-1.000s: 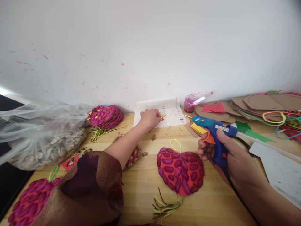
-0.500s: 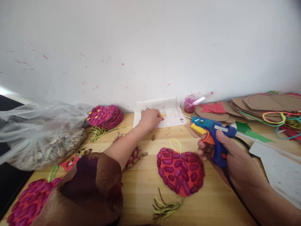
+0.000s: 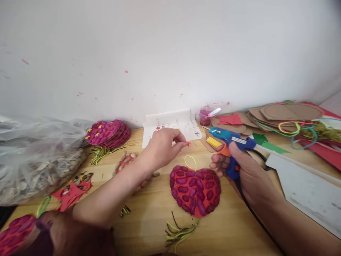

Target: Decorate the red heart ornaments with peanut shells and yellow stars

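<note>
The left hand [image 3: 162, 145] pinches a red star [image 3: 188, 144] just beyond the heart [image 3: 195, 190]; the right hand [image 3: 245, 174] grips the glue gun [image 3: 229, 142] beside it. Around them are a seed bag [image 3: 34, 160], a sheet [image 3: 173, 122] and cardboard [image 3: 287, 112], on a wooden table [image 3: 234, 227] against a pink-flecked white wall [image 3: 170, 53].

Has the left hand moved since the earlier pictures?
Yes. The left hand, pinching a red star, has drawn back off the white sheet toward the heart.

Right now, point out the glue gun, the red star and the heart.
glue gun [image 3: 241, 143]: head view, on its blue barrel.
red star [image 3: 188, 144]: head view, on the star's centre.
heart [image 3: 195, 190]: head view, middle of its pink-studded face.
</note>
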`<state>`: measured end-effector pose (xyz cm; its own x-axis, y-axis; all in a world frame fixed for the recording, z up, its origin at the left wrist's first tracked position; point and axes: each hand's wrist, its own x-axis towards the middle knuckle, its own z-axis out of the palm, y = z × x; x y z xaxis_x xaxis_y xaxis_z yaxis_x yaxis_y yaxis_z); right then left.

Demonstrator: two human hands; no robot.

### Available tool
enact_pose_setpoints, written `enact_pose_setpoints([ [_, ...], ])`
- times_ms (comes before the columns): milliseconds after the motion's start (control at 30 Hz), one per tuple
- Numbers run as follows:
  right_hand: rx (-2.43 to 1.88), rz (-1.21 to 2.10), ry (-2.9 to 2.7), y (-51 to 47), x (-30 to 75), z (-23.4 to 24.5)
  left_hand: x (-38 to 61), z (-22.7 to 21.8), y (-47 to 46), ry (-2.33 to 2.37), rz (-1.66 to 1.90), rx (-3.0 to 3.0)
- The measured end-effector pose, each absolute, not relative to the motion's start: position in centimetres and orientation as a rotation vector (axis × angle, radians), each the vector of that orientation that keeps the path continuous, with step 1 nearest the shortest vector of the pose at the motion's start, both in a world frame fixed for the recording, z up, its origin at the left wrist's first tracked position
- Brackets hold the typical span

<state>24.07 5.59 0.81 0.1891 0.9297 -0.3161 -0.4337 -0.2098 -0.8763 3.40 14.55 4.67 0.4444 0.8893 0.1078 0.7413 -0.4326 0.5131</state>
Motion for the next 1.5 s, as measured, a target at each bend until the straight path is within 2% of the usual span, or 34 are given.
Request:
enact_pose_setpoints([
  [200, -1.241, 1.311, -0.732, 5.2, 23.5, 0.4, 5.0, 4.7, 10.1, 1.298, 0.522, 2.500],
  [533, -1.259, 1.305, -0.850, 4.7, 23.1, 0.3, 6.1, 4.4, 8.8, 1.262, 0.518, 2.575],
  [733, -1.241, 1.259, -0.882, 4.8, 23.4, 0.6, 5.2, 4.4, 9.2, 1.344, 0.588, 2.176],
  [933, -1.282, 1.195, -0.916, 4.5, 22.8, 0.6, 5.2, 3.6, 8.8, 1.154, 0.507, 1.656],
  [1500, -1.478, 1.155, -1.019, 3.9, 22.4, 0.9, 5.0, 2.1, 8.3, 1.099, 0.537, 1.426],
])
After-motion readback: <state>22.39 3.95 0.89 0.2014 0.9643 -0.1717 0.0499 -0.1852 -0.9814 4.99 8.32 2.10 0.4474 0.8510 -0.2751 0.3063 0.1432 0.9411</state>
